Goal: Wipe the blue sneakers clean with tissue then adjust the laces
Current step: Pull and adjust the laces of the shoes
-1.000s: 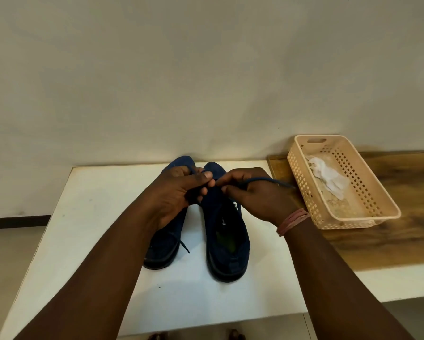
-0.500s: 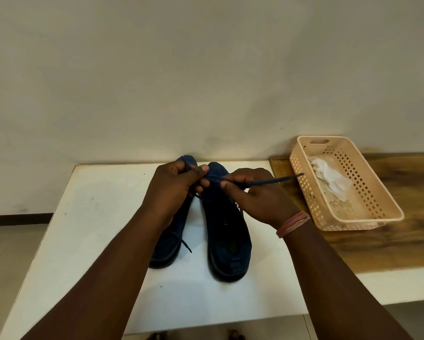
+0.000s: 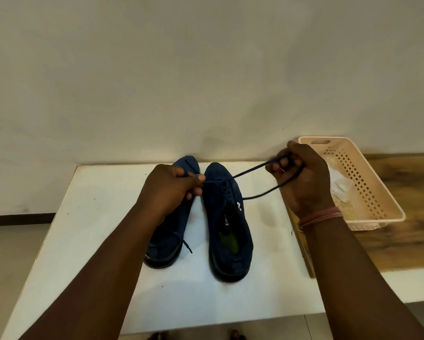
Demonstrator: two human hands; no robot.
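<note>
my right hand (image 3: pixel 301 177) gripping the dark blue knit sneaker's (image 3: pixel 228 222) taut navy cord lace (image 3: pixel 249 171), my left hand (image 3: pixel 169 190) pinching its other end beside that sneaker's toe

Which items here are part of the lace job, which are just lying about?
In use: right dark blue mesh sneaker; its dark blue lace, pinched by left hand and right hand; left blue sneaker.
Idle: beige perforated plastic basket; crumpled white tissue inside it.

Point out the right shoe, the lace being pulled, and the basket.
right shoe (image 3: pixel 230 231): head view, on its opening.
lace (image 3: pixel 249 171): head view, on the taut stretch toward the right hand.
basket (image 3: pixel 368 192): head view, on its perforated right wall.
</note>
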